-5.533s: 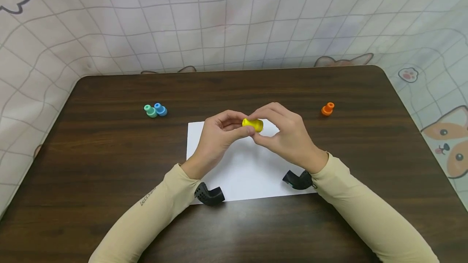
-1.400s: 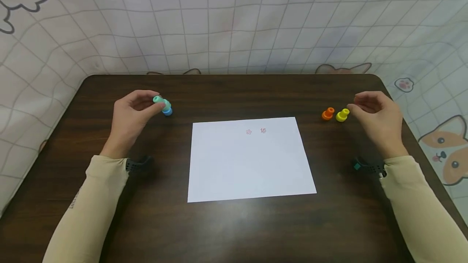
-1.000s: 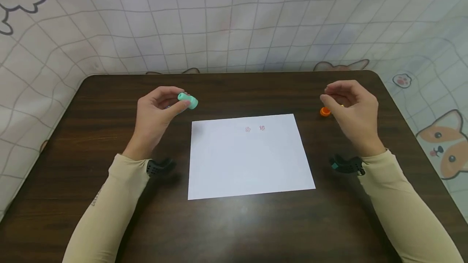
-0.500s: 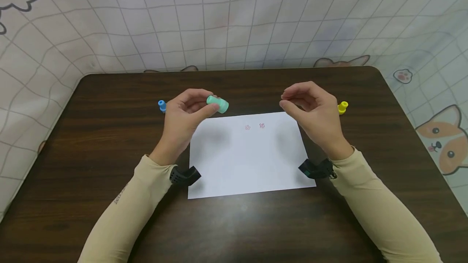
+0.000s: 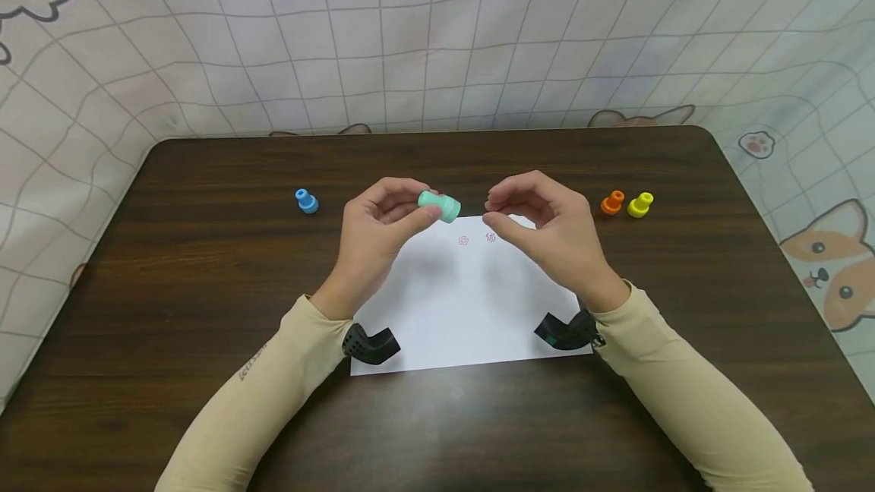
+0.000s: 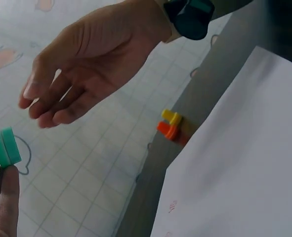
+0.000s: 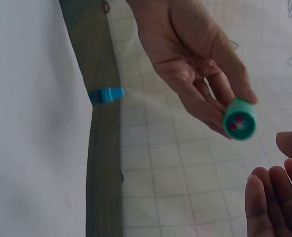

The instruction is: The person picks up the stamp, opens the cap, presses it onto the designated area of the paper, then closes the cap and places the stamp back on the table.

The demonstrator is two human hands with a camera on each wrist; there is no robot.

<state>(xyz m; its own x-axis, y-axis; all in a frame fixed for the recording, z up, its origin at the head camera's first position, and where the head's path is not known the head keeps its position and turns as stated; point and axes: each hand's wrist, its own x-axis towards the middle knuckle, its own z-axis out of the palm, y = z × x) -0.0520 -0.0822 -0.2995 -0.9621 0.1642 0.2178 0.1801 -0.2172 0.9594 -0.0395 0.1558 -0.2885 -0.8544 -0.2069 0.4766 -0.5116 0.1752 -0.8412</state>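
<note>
Left hand (image 5: 372,238) pinching a small green plastic stamp (image 5: 440,206) by fingertips above the white paper sheet's (image 5: 465,310) 12 o'clock edge, right hand (image 5: 547,238) at its 3 o'clock — fingers loosely curled, holding nothing, just apart.

A mint-green stamp (image 5: 440,206) with red marks on its face, blue (image 5: 306,201), orange (image 5: 612,203) and yellow (image 5: 639,205) stamps, white paper (image 5: 465,302) bearing 2 red prints (image 5: 477,238), dark brown table (image 5: 205,264).

Left sleeve (image 5: 263,370): small dark lettering along the forearm, too blurred to read.
Paper sheet (image 5: 472,310): two small red stamped marks (image 5: 477,238) near its far edge, pictures or characters, not legible.
</note>
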